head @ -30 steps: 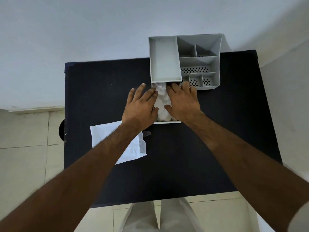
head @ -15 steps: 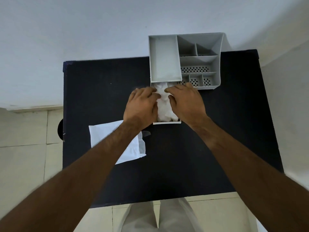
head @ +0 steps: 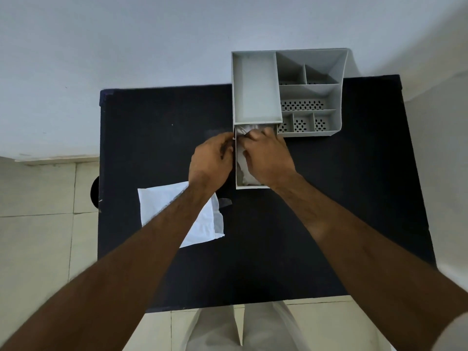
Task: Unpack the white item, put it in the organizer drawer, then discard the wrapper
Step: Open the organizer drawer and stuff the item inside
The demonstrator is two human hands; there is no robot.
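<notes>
A grey organizer [head: 311, 97] is seen standing at the far right of a black bench [head: 278, 236], against a pale wall. Its drawer [head: 250, 186] is pulled out toward the near side, below the long left compartment. The white item [head: 247, 173] is lying crumpled inside the drawer, filling most of what can be seen of it.

The right hand [head: 267, 158] is being pressed down into the drawer with its fingers curled on the white item; whether the fabric is being pinched or only pushed cannot be told. The left hand [head: 211, 159] is being held at the drawer's left wall, fingers bent and closed in near the far left corner, touching the wall's edge; a firm grip on it cannot be confirmed.

The white wrapper [head: 202, 219] is lying flat on the bench, near and to the left of the drawer, partly covered by the left forearm. A tiled floor is showing at the left and near sides of the bench.
</notes>
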